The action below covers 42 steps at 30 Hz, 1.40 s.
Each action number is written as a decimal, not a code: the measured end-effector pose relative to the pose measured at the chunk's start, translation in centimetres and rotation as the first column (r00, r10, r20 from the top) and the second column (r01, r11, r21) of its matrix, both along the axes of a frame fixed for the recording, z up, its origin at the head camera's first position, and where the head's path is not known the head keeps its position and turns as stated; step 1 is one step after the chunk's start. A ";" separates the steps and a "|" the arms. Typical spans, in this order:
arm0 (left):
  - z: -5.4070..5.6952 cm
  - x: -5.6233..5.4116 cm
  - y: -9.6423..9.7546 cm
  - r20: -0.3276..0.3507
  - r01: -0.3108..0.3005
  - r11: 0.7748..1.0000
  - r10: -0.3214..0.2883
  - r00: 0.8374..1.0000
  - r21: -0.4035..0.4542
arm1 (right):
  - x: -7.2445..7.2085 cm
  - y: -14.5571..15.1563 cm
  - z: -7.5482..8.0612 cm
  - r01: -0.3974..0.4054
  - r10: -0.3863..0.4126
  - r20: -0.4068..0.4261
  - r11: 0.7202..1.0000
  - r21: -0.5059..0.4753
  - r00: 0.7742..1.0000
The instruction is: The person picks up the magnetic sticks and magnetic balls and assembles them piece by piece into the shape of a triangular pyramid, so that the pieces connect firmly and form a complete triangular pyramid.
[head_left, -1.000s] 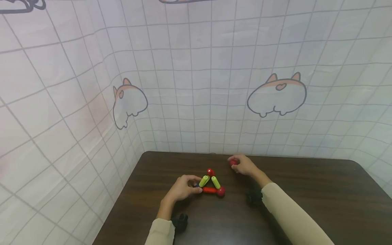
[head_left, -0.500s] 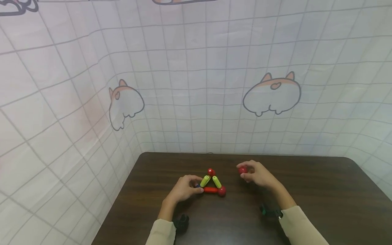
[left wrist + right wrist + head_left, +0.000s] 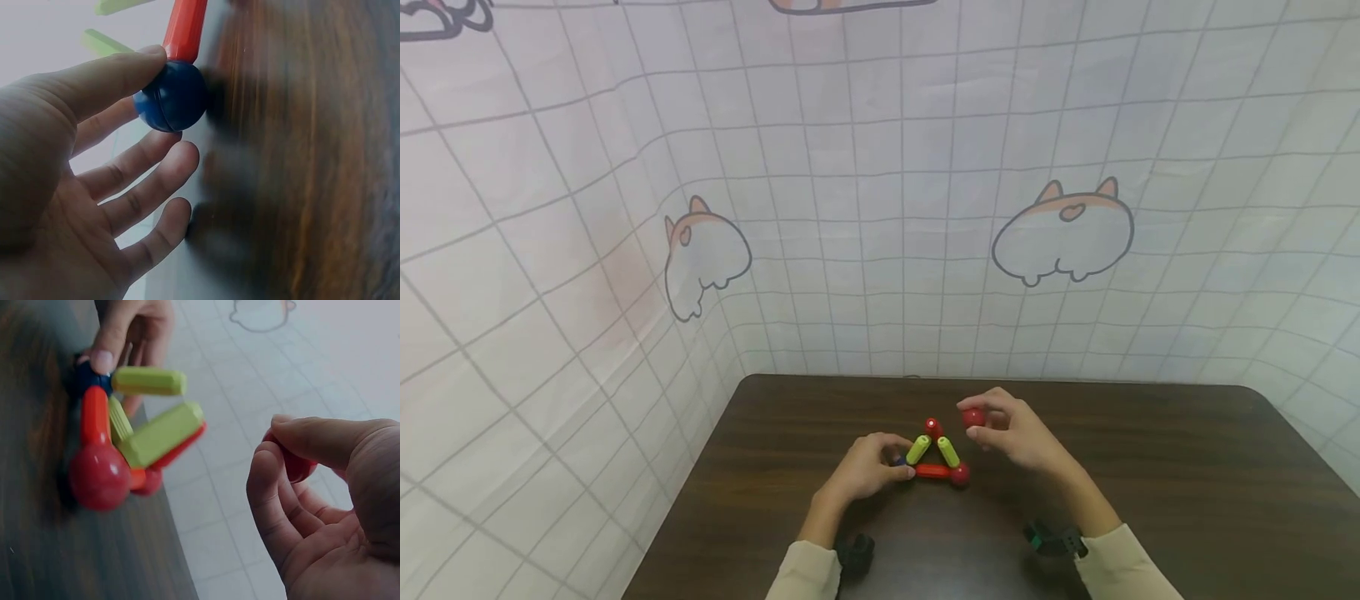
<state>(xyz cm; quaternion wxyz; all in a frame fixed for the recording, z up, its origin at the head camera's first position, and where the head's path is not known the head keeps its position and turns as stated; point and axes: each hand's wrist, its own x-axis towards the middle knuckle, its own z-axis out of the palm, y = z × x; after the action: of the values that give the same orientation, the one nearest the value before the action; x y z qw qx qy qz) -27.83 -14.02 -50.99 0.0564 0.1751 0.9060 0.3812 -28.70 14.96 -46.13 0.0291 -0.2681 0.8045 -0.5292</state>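
On the table sits a frame of rods and balls. My left hand point(image 3: 863, 467) pinches its blue ball point(image 3: 172, 97) between thumb and index finger, the other fingers loosely bent. A red rod point(image 3: 933, 472) joins that ball to a red ball point(image 3: 100, 477) at the near right corner. Two yellow-green rods point(image 3: 918, 450) point(image 3: 161, 434) lean up from the near corners, their upper ends loose. Another red rod point(image 3: 932, 427) rises at the back, above a partly hidden red ball point(image 3: 149, 481). Just right of the frame, my right hand point(image 3: 1018, 429) holds a separate red ball point(image 3: 973, 417) by the fingertips.
The dark wood table point(image 3: 1180, 475) extends far to the right. Behind it and on the left hangs a white grid-patterned cloth point(image 3: 880, 250) with cartoon animals. Dark wrist devices point(image 3: 856, 553) sit below both wrists.
My right hand has brought the loose red ball from the back of the table toward me and then left, nearer the frame. My left hand has shifted the frame slightly right.
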 end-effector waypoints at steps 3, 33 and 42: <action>0.0 0.1 0.3 -0.006 0.003 1.000 -0.003 1.000 -0.004 | 0.4 -0.7 0.0 -0.012 0.012 -0.015 1.000 -0.003 1.000; 0.2 0.3 0.8 -0.018 0.013 1.000 -0.013 1.000 0.007 | 1.1 -3.8 -1.8 0.005 -0.004 -0.045 1.000 0.015 0.999; 0.1 0.2 1.0 -0.063 0.007 0.997 -0.002 0.998 0.080 | 1.1 -3.8 -2.1 -0.014 0.015 -0.042 1.000 0.023 0.999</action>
<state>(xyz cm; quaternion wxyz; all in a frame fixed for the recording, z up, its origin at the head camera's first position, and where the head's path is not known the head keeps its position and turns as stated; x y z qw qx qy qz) -27.59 -13.00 -50.87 0.0215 0.1911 0.8909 0.4115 -27.59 11.21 -48.26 0.0190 -0.2847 0.8088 -0.5142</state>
